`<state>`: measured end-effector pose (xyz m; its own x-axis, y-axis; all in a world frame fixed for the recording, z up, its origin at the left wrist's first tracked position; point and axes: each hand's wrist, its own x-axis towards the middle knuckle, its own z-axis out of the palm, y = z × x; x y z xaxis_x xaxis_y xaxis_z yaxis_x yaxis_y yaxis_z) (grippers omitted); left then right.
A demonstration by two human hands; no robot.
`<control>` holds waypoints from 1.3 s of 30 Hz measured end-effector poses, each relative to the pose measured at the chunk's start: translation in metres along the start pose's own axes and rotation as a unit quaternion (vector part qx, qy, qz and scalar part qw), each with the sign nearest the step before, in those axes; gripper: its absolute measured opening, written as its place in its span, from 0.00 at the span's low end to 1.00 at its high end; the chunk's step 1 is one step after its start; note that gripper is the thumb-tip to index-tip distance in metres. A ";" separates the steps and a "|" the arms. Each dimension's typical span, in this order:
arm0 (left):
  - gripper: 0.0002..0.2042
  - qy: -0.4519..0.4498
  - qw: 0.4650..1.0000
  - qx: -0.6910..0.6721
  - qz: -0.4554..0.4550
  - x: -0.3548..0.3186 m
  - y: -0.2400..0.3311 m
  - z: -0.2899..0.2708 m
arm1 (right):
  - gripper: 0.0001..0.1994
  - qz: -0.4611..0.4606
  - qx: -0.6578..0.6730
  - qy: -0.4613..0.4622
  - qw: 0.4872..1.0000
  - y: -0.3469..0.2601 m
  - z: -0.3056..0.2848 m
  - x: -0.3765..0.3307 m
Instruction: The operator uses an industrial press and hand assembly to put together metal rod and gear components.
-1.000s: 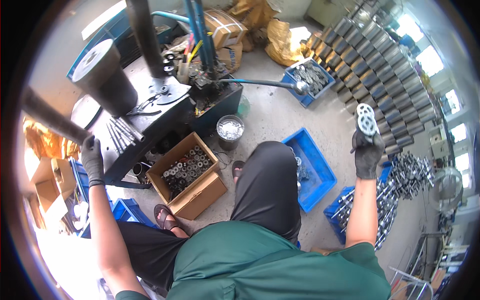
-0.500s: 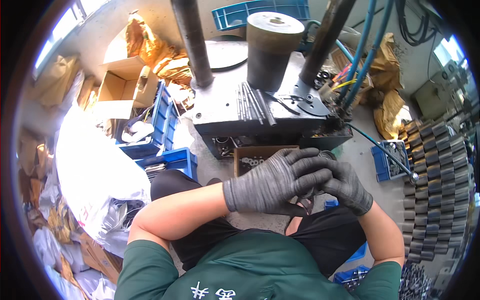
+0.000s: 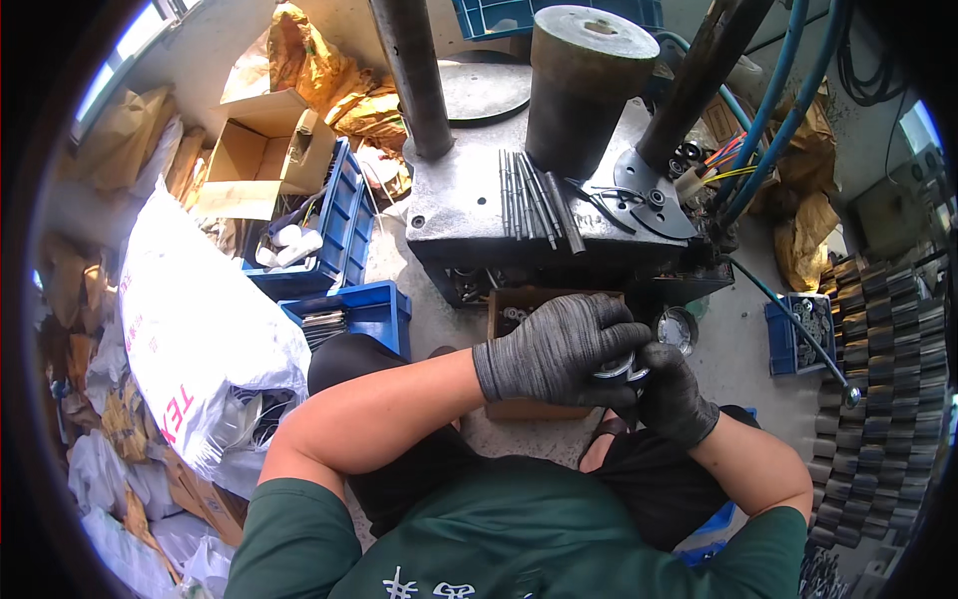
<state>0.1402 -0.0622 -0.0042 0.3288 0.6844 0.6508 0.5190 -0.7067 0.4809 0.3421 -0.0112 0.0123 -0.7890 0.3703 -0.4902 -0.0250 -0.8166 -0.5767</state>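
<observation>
My left hand (image 3: 559, 349), in a grey knit glove, is closed with its fingers curled round shiny metal ring-shaped parts (image 3: 619, 368). Their exact kind and number are partly hidden by the fingers. Close against it, my right hand (image 3: 677, 397), in a matching glove, is closed too, its fingers bent at the right side of the same parts. Both hands are above my lap, in front of the press table's near edge. Below and behind my left hand stands a cardboard box (image 3: 544, 410) with small metal pieces in it.
Ahead is a heavy metal press table (image 3: 454, 205) with a thick cylinder (image 3: 579, 95), two posts and several thin rods (image 3: 526, 200). Blue crates (image 3: 382, 319) and a white sack (image 3: 200, 339) stand left. A round metal dish (image 3: 678, 329) and stacked metal sleeves (image 3: 868, 399) are right.
My hands have drawn inward and curled more tightly, and shiny rings now show between them. The view has shifted, so the surroundings sit farther right, and the round dish has come into sight.
</observation>
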 end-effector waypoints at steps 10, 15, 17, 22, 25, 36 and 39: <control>0.28 0.035 0.995 -0.041 -0.086 0.000 0.003 0.009 | 0.30 -0.013 0.001 0.005 1.000 0.013 -0.004 -0.008; 0.27 0.047 0.988 -0.088 -0.115 -0.004 0.002 0.019 | 0.29 -0.016 0.035 0.028 0.999 0.025 -0.009 -0.004; 0.27 0.049 0.984 -0.104 -0.136 -0.006 0.003 0.024 | 0.29 -0.015 0.048 0.029 0.998 0.028 -0.011 -0.003; 0.23 0.057 0.980 -0.104 -0.162 -0.007 0.005 0.034 | 0.24 -0.049 0.140 -0.078 0.986 0.037 -0.022 0.003; 0.22 0.319 0.755 -0.415 -0.394 0.004 0.001 0.039 | 0.22 -0.120 0.037 -0.002 0.992 0.025 -0.008 0.021; 0.26 0.337 0.434 -0.640 -0.536 -0.017 -0.027 0.019 | 0.24 -0.112 -0.007 -0.059 0.992 0.017 -0.007 0.012; 0.25 0.335 0.441 -0.616 -0.560 -0.022 -0.025 0.010 | 0.25 -0.125 -0.031 -0.082 0.988 0.019 -0.022 0.003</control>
<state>0.1275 -0.0582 -0.0362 -0.1100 0.8129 -0.5719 -0.8991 0.1639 0.4059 0.3527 -0.0159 -0.0142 -0.8520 0.4759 -0.2182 -0.1979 -0.6786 -0.7073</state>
